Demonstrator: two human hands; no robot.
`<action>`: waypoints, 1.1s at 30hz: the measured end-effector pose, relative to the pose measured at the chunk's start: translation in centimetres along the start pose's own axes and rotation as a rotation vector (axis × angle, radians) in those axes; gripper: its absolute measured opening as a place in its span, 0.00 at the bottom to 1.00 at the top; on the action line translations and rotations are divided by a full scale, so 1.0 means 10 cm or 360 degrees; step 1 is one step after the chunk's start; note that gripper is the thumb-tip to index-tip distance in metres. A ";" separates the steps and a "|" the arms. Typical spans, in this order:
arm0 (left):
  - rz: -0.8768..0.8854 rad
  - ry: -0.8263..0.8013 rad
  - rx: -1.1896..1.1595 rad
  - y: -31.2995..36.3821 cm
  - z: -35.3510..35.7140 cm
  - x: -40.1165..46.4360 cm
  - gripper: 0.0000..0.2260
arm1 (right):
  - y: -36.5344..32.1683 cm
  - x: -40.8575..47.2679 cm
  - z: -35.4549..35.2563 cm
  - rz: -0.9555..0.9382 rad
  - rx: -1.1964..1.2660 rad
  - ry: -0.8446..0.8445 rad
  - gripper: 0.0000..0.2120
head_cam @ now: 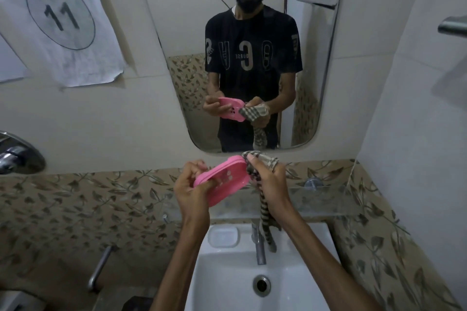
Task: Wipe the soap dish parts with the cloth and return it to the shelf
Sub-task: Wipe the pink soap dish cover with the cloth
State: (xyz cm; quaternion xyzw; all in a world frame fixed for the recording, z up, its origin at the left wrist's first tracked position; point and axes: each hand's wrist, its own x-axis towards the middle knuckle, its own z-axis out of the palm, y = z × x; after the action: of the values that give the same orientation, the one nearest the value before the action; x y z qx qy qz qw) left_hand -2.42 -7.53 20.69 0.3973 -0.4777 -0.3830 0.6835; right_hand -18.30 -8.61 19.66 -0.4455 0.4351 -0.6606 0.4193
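Gripping the pink soap dish part by its near-left end, the left hand has fingers curled under the piece and the thumb on top, holding it up in the air above the back edge of the sink and in front of the glass shelf. The right hand is closed around the checked cloth, bunching it against the part's far-right end, while the cloth's loose tail hangs down past the tap. The part looks like thin moulded plastic, an oval with a raised rim and small drain holes in its floor; it is judged light and stiff, possibly slick if soap film or water remains, so a hold across the rim at one end, as now, seems safest while the other end is rubbed. The cloth is soft woven fabric in dark and pale checks, limp, and likely to conform to the rim and holes when pressed. A second, pale translucent dish piece lies on the sink's back-left corner, rounded and shallow; whether it has been wiped cannot be told. The mirror above repeats the two-handed hold.
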 end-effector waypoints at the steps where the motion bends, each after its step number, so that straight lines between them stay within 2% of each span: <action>1: -0.0127 0.0067 -0.0090 -0.02 0.00 -0.01 0.14 | 0.00 -0.03 0.01 -0.0001 -0.0019 -0.0027 0.20; 3: -0.0369 0.0190 -0.0242 -0.06 -0.01 -0.04 0.21 | 0.05 -0.05 0.00 0.0087 -0.0109 -0.0032 0.21; 4: -0.0477 0.0232 -0.0347 -0.07 -0.02 -0.06 0.21 | 0.06 -0.05 -0.01 0.0206 -0.0146 -0.0044 0.20; 7: -0.0707 0.0303 -0.0600 -0.05 -0.01 -0.03 0.16 | 0.13 -0.12 -0.01 0.0484 -0.0035 -0.0085 0.18; 10: -0.0948 0.0356 -0.0772 -0.05 0.13 -0.01 0.11 | 0.18 -0.22 0.06 0.0470 0.0254 -0.0101 0.14; 12: -0.1083 0.0341 -0.0889 -0.06 0.24 -0.03 0.10 | 0.17 -0.21 0.10 0.0409 0.0306 -0.0081 0.12; 14: -0.1142 0.0239 -0.0901 -0.11 0.26 -0.08 0.12 | 0.16 -0.16 0.09 0.0362 0.0288 -0.0041 0.13; 17: -0.1069 0.0011 -0.0370 -0.21 0.22 -0.16 0.14 | 0.12 -0.12 0.06 0.0369 0.0199 0.0009 0.11; 19: -0.0917 -0.0085 0.0016 -0.22 0.19 -0.17 0.23 | 0.10 -0.09 0.03 0.0415 0.0199 0.0055 0.08; 21: -0.0645 -0.0202 0.0154 -0.22 0.13 -0.16 0.33 | 0.07 -0.06 0.01 0.0476 0.0203 0.0068 0.07; 23: -0.0344 -0.0432 0.0259 -0.19 0.07 -0.13 0.41 | 0.05 -0.04 0.00 0.0463 0.0182 0.0016 0.06; 25: -0.0273 -0.0574 0.0395 -0.14 0.05 -0.08 0.43 | -0.01 -0.06 0.02 0.0367 0.0108 -0.0054 0.11; 26: -0.0336 -0.0576 0.0427 -0.09 0.06 -0.07 0.41 | -0.02 -0.07 0.04 0.0317 0.0020 -0.0089 0.14; 28: -0.0609 -0.0511 0.0212 0.00 0.13 -0.04 0.31 | -0.06 -0.12 0.09 0.0202 -0.0189 -0.0116 0.12; 29: -0.0801 -0.0472 0.0020 0.03 0.17 -0.03 0.31 | -0.06 -0.15 0.11 0.0134 -0.0264 -0.0125 0.09; 31: -0.1129 -0.0469 -0.0341 0.08 0.19 -0.02 0.35 | -0.07 -0.20 0.18 0.0008 -0.0383 -0.0185 0.13; 33: -0.1278 -0.0420 -0.0685 0.08 0.15 -0.03 0.36 | -0.05 -0.25 0.21 -0.0108 -0.0536 -0.0295 0.14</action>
State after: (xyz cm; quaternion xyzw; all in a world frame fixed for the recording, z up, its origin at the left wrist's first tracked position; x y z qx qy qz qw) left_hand -3.84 -7.25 21.72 0.3479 -0.2789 -0.7545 0.4815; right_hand -15.78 -6.55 20.05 -0.5827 0.4837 -0.5483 0.3547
